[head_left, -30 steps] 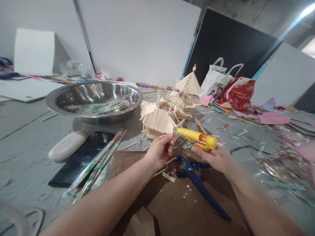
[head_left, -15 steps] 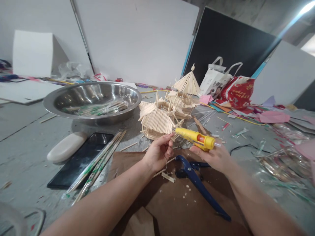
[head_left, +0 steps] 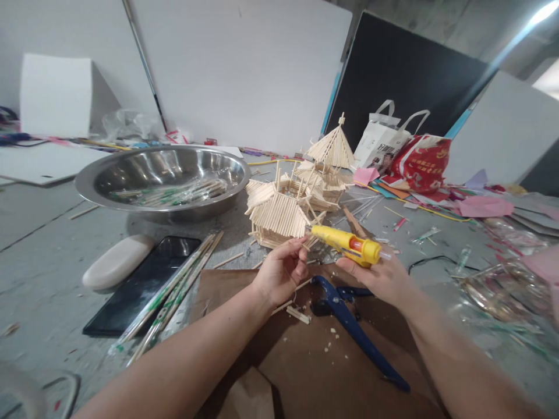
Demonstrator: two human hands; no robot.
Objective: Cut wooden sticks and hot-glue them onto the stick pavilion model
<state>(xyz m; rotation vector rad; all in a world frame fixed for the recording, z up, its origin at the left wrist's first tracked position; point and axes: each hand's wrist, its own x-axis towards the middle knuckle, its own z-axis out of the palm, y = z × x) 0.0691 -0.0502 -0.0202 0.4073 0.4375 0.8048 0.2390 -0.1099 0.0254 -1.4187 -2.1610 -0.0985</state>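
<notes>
Right hand (head_left: 384, 280) grips a glue gun (head_left: 343, 241), left hand (head_left: 282, 272) half-curled beside stick model (head_left: 280, 215), hold unclear.

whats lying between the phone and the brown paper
In the head view, wrapped sticks lie there, slanting between the phone and the brown paper and overlapping the phone's edge.

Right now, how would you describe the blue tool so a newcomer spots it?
Find the brown sheet. On it, between the forearms, lies the blue tool, one long handle slanting toward the camera. Its colour sets it apart from the yellow glue gun in the right hand.
</notes>
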